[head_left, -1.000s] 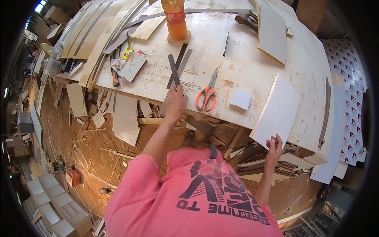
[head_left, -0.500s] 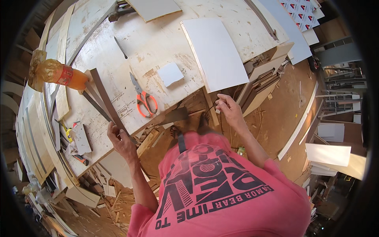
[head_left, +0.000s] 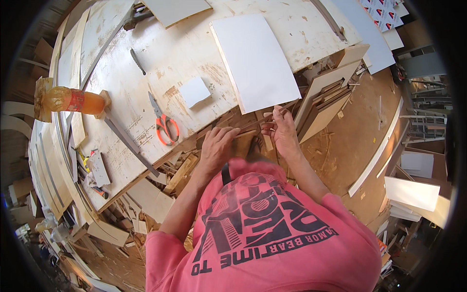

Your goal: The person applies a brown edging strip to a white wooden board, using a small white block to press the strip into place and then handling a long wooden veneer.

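Note:
Below the white panel (head_left: 253,58), my left hand (head_left: 218,148) and my right hand (head_left: 283,134) both grip a thin brown strip (head_left: 252,125) held level in front of my body, their fingers closed on it. Orange-handled scissors (head_left: 167,130) lie on the worn white worktable (head_left: 146,58) to the left of a small white block (head_left: 193,92). A grey strip (head_left: 126,138) lies near the table edge beside an orange-filled bottle (head_left: 82,101).
A dark narrow tool (head_left: 137,61) and a tape measure with scraps (head_left: 90,163) lie on the table. Leaning boards (head_left: 321,104) stand right of my hands. Offcuts (head_left: 180,173) litter the space under the front edge. Metal racks (head_left: 423,117) are at the far right.
My left hand has carried a strip rightward from the bottle to my front, where my right hand, earlier at the white panel, now grips it too. The view has turned.

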Tool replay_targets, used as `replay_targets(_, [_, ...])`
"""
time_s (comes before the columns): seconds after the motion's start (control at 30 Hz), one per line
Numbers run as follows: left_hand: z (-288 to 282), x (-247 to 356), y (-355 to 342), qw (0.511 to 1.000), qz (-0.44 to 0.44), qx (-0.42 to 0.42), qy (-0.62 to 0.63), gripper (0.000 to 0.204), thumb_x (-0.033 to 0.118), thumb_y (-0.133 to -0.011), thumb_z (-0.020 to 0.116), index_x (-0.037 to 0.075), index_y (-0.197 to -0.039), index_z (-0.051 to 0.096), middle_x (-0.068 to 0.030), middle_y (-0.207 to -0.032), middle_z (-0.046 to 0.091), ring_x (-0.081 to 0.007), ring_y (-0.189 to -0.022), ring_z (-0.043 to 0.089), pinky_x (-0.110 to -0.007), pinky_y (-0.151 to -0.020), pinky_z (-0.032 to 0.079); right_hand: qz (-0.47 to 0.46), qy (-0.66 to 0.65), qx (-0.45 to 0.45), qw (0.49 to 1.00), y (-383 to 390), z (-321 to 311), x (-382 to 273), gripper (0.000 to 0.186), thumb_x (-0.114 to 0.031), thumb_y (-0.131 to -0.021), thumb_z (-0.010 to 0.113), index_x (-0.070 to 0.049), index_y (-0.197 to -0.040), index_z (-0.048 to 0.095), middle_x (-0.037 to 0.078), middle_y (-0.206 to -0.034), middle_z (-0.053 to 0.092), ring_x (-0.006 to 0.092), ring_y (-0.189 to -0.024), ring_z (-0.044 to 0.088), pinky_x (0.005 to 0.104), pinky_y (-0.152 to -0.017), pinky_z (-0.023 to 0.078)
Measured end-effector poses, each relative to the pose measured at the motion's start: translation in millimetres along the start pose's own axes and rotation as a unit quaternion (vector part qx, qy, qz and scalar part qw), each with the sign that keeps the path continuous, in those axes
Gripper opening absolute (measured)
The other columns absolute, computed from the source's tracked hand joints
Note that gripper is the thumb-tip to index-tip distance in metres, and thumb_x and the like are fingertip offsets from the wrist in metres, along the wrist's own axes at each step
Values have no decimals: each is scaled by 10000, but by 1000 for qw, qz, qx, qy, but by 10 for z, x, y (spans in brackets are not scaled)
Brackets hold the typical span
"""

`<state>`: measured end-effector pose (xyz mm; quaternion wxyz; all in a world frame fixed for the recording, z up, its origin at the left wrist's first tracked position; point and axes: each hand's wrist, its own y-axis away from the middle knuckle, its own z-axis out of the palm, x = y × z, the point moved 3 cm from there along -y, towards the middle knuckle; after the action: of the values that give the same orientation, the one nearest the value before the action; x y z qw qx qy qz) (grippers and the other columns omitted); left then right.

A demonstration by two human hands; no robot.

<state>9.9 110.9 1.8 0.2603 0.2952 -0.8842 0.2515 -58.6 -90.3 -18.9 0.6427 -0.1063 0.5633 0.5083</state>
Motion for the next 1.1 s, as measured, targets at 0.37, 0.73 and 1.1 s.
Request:
replay_targets(0.37, [545,66,-165,945,-268,158,103,386,116,-850,613,58,-1219,514,-124,-1158,543,-263,-1043,526,-369,-922,418,66,-100,1,993,-409,-974,-21,181,-208,-935,558,-74,-1049,517,118,-1023,619,238,-898,625,361,-790,535])
replay_targets(0.73, [1157,-71,-225,646,-494,186,551,335,198,-912,599,2,-1155,478,-83,-1042,564,-143,-892,598,-258,-753,493,113,-95,-18,989,-680,-1167,133,235,-212,-938,551,-35,-1094,551,120,-1087,619,232,-1020,582,365,-891,499])
replay_targets(1.1, [1233,-55,-287,606,-451,273,596,285,108,-913,570,-24,-1140,460,-94,-1023,609,-138,-896,614,-268,-783,510,128,-81,-36,988,-807,-1170,77,249,-166,-924,567,-39,-1129,508,116,-1150,574,267,-1089,543,422,-952,471])
